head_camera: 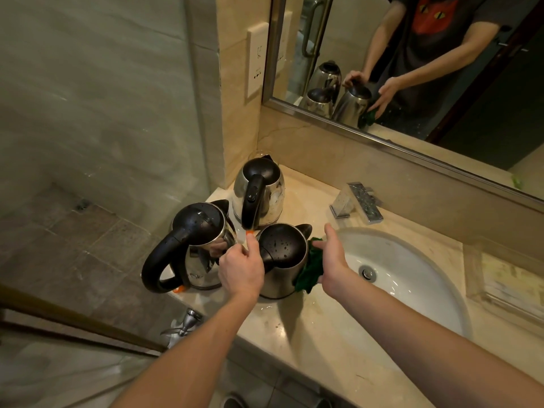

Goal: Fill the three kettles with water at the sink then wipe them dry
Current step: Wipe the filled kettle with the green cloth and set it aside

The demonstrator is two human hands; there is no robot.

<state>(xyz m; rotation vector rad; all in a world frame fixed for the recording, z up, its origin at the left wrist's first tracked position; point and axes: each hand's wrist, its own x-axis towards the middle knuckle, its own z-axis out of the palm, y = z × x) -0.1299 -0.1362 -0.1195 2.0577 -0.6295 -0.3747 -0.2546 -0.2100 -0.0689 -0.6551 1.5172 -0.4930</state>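
Standing in a tight cluster on the left end of the counter (309, 334) are the three steel kettles, all upright with their black lids down. The near kettle (279, 282) sits just beside the sink basin (412, 260), close to the counter's front edge. The left kettle (200, 228) is at the counter's left edge, its looped handle overhanging the tiled floor below. The back kettle (262, 184) stands in the corner against the wall.

The left hand (241, 269) is curled at the near kettle's handle side. The handle itself is hidden under the palm, so it probably grips that, with one finger pointing up toward the back kettle's handle. The right hand (332, 260) has its fingers stretched flat and thumb spread, pressing a green cloth (309, 275) against the near kettle's right side, over the basin rim.

Water beads show on the lids. Gaps between the kettles are narrow. Open room lies to the right, over the basin and its drain (367, 273), and on the counter strip in front. The faucet (357, 201) stands behind the basin, below the mirror (412, 69).
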